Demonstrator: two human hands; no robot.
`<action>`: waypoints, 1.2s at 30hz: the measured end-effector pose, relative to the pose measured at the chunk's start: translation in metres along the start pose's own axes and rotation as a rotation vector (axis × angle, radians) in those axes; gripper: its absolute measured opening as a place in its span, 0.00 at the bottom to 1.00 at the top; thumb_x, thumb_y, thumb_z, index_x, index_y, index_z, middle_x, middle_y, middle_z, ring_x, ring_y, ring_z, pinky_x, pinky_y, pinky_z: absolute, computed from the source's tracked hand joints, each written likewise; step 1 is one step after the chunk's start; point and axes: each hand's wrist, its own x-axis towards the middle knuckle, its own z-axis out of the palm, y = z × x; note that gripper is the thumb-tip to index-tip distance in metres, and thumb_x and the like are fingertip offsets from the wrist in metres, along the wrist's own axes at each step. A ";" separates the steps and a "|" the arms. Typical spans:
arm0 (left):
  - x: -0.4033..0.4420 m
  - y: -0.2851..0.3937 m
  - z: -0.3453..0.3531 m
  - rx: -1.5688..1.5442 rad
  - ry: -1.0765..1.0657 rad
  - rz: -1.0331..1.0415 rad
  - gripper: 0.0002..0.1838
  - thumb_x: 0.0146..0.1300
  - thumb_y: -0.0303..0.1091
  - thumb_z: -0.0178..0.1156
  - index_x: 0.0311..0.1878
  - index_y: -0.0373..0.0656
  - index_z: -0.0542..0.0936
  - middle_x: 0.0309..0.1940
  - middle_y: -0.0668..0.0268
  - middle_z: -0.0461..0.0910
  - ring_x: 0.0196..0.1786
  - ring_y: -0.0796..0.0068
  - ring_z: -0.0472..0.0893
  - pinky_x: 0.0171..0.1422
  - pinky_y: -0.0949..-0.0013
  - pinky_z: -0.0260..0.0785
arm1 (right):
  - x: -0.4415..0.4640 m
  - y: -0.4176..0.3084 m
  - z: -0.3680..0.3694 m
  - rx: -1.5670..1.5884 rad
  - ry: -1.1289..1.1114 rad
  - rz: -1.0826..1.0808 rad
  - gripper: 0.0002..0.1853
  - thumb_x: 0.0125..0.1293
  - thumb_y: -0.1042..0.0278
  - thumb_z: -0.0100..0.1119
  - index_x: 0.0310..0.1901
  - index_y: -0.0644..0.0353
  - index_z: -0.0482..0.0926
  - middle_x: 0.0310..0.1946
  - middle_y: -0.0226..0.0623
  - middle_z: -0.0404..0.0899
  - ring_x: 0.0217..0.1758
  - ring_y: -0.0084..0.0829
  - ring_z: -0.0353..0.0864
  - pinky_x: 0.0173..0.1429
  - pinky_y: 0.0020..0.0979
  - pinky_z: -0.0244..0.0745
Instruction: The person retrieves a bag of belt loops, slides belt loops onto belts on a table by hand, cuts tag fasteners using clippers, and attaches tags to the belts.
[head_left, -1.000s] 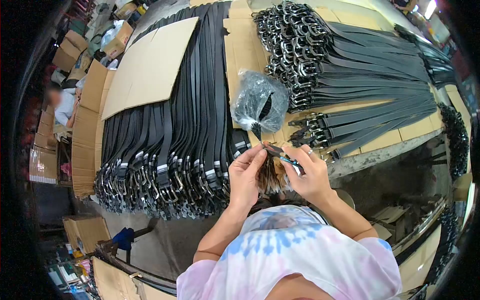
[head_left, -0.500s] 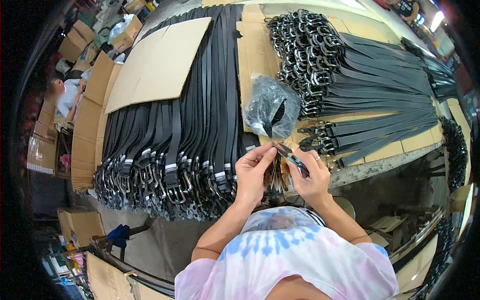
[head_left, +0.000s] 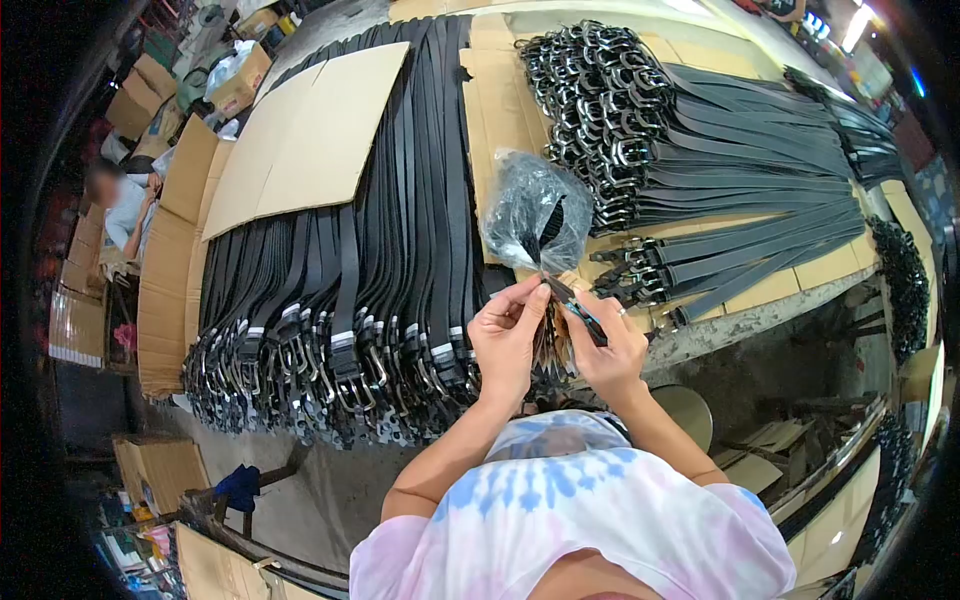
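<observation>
My left hand [head_left: 508,335] is closed in a pinch between thumb and forefinger. What it holds is too small to make out; it lies at the tip of a dark strand coming from the plastic bag. In my right hand [head_left: 612,345] are small pliers [head_left: 588,318] with black and teal handles, their jaws pointing at the left fingertips. Just beyond both hands rests the clear plastic bag [head_left: 510,205], with black ribbed pieces [head_left: 552,222] inside. Brownish, card-like pieces [head_left: 552,350] show partly between my hands.
Black belts [head_left: 425,200] with buckles lie in a wide pile at left, under a cardboard sheet [head_left: 310,130]. More belts [head_left: 745,165] spread out at right, buckles [head_left: 590,110] inward. A stool [head_left: 682,415] stands below the table edge. Another person [head_left: 125,210] sits far left.
The view has shifted slightly. Both hands keep nearly the same pose at the bag's near end, with the pliers still close to the left fingertips.
</observation>
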 end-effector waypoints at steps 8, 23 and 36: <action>0.000 -0.001 -0.004 0.144 0.006 0.090 0.10 0.62 0.25 0.62 0.46 0.31 0.81 0.34 0.67 0.82 0.33 0.87 0.77 0.38 0.83 0.69 | -0.002 0.000 0.005 -0.052 -0.008 -0.068 0.14 0.53 0.84 0.63 0.43 0.72 0.76 0.31 0.46 0.78 0.28 0.39 0.77 0.28 0.31 0.73; 0.011 -0.002 -0.004 0.076 0.009 0.081 0.10 0.62 0.25 0.61 0.46 0.32 0.81 0.34 0.69 0.82 0.33 0.88 0.77 0.37 0.83 0.68 | -0.004 0.002 0.014 0.092 0.006 0.160 0.16 0.55 0.83 0.64 0.46 0.68 0.76 0.30 0.44 0.78 0.28 0.34 0.80 0.32 0.28 0.74; 0.008 0.009 -0.001 0.086 -0.025 0.073 0.11 0.62 0.25 0.62 0.47 0.35 0.82 0.37 0.68 0.83 0.37 0.86 0.78 0.43 0.81 0.70 | 0.004 -0.007 0.006 0.049 -0.031 0.165 0.16 0.55 0.81 0.64 0.46 0.66 0.76 0.31 0.42 0.79 0.28 0.30 0.79 0.32 0.26 0.73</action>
